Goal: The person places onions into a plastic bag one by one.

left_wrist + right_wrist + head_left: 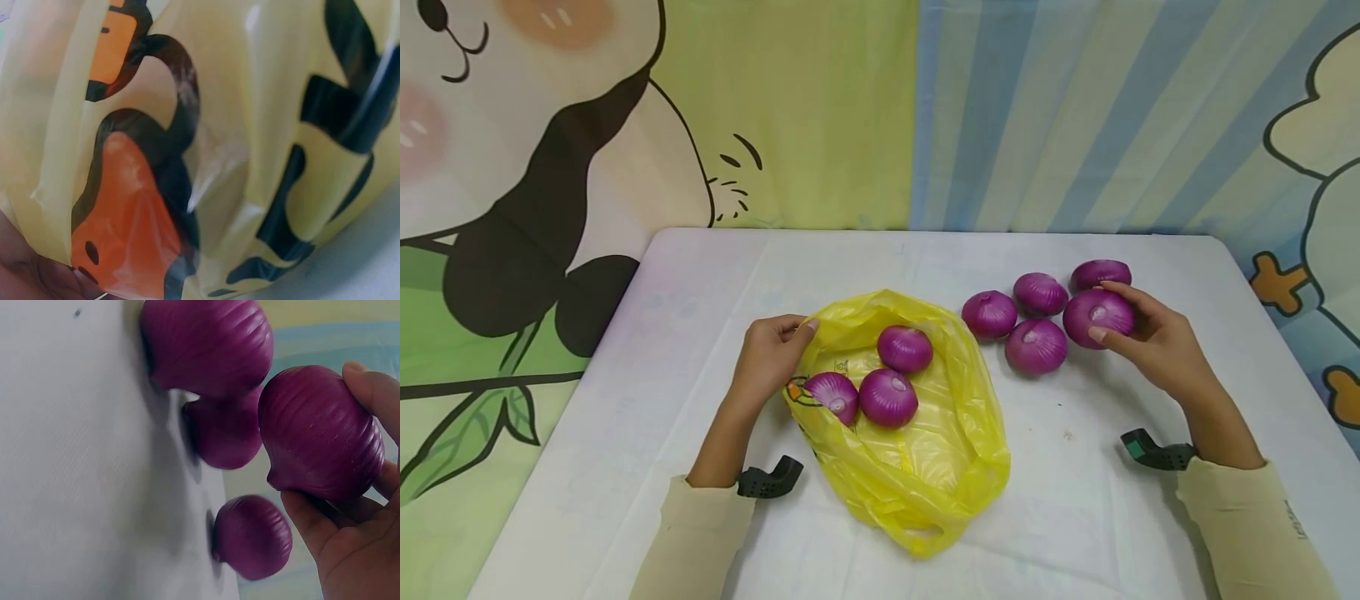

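My left hand (772,354) pinches the left rim of a yellow plastic bag (955,433) that lies with its mouth spread wide. Three red onions, one of them an onion (889,398) near the middle, rest inside it. In the left wrist view, the printed side of the bag (250,175) fills most of the picture, and part of the hand (37,275) shows at the lower left. My right hand (1165,346) grips a red onion (1097,317) between thumb and fingers. The right wrist view has this onion (322,431) raised off the table.
Several more red onions, such as the onion (1036,347) nearest the bag's right side, stand loosely grouped on the white table (1075,500). A patterned curtain (820,117) hangs behind the table's far edge. Small dark specks lie right of the bag.
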`<state>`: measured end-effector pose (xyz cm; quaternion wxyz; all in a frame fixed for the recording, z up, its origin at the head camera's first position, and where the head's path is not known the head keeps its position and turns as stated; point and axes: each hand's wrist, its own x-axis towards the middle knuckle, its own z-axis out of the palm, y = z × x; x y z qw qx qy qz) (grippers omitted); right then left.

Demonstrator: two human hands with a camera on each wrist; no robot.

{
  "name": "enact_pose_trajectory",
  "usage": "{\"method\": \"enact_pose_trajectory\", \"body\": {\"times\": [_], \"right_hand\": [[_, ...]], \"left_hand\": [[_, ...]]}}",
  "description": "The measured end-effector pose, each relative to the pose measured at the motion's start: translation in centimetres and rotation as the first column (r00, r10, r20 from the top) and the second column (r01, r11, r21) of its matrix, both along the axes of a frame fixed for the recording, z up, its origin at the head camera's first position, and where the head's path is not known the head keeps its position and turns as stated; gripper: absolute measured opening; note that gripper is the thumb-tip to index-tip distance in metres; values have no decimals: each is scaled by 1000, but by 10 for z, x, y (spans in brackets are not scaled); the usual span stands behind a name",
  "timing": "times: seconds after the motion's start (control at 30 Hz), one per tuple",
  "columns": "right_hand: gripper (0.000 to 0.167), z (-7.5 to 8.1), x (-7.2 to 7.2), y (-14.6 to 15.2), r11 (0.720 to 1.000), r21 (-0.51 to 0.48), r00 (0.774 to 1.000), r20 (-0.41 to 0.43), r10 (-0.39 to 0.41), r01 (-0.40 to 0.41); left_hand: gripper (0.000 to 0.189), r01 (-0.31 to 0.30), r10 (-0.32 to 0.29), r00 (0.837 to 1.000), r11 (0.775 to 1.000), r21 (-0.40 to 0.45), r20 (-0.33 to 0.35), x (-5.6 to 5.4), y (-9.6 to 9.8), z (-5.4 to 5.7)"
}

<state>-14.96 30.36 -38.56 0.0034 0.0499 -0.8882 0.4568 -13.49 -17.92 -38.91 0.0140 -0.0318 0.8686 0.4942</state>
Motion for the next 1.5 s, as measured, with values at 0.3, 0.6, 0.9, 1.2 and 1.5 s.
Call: {"method": "enact_pose_trajectory", "body": {"times": [0.3, 0.6, 0.9, 1.2, 1.5], "right_hand": [[62, 15, -2, -25, 996, -75, 999, -17, 49, -50], [64, 23, -8, -47, 990, -103, 995, -32, 95, -97], [63, 29, -11, -69, 974, -158, 986, -58, 155, -162], [64, 33, -16, -92, 943, -216, 967, -79, 240, -252], [62, 32, -22, -118, 846, -337, 911, -140, 388, -412]], "left_hand": [[37, 6, -6, 1000, 1000, -2, -14, 0, -1, 1], [38, 4, -4, 1000, 1000, -10, -9, 0, 0, 0], [39, 0, 0, 1000, 1000, -11, -8, 0, -1, 0], [37, 7, -7, 1000, 1000, -5, -19, 0, -1, 1], [37, 11, -11, 1000, 1000, -16, -28, 0, -1, -1]]}}
